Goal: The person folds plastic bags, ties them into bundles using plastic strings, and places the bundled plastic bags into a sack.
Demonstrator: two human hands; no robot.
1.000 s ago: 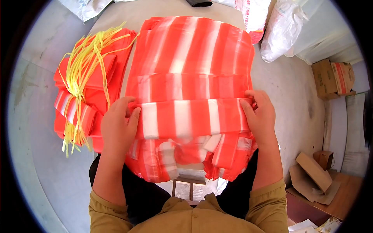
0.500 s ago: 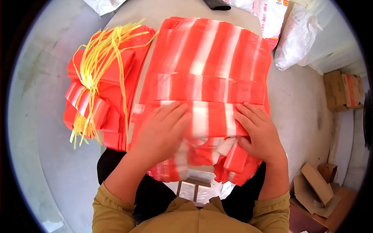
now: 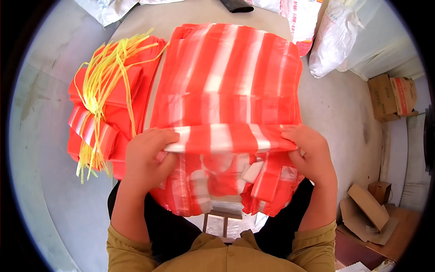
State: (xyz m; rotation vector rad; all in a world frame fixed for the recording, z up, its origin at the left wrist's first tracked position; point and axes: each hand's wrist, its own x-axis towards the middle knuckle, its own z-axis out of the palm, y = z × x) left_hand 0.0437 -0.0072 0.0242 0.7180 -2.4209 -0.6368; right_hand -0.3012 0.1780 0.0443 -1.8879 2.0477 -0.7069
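A stack of red-and-white striped plastic bags (image 3: 229, 72) lies on the table before me. Across its near part runs a folded band of the top bag (image 3: 222, 138). My left hand (image 3: 152, 154) pinches the band's left end, thumb underneath and fingers on top. At the right end, my right hand (image 3: 310, 149) grips the same band in a similar way. Below it, crumpled bag handles (image 3: 267, 179) in red, white and clear plastic hang over the table's near edge.
To the left, folded red bags (image 3: 149, 90) carry a bundle of yellow plastic ties (image 3: 97, 104). White sacks (image 3: 335, 38) stand beyond the table (image 3: 181, 13), near a black tube-like object (image 3: 238, 5). Cardboard boxes (image 3: 392, 97) sit at the right, with an opened carton (image 3: 367, 213) lower down.
My hands have moved from lying on the band to its two ends and now grip it. The band looks narrower. The whole view has shifted slightly.
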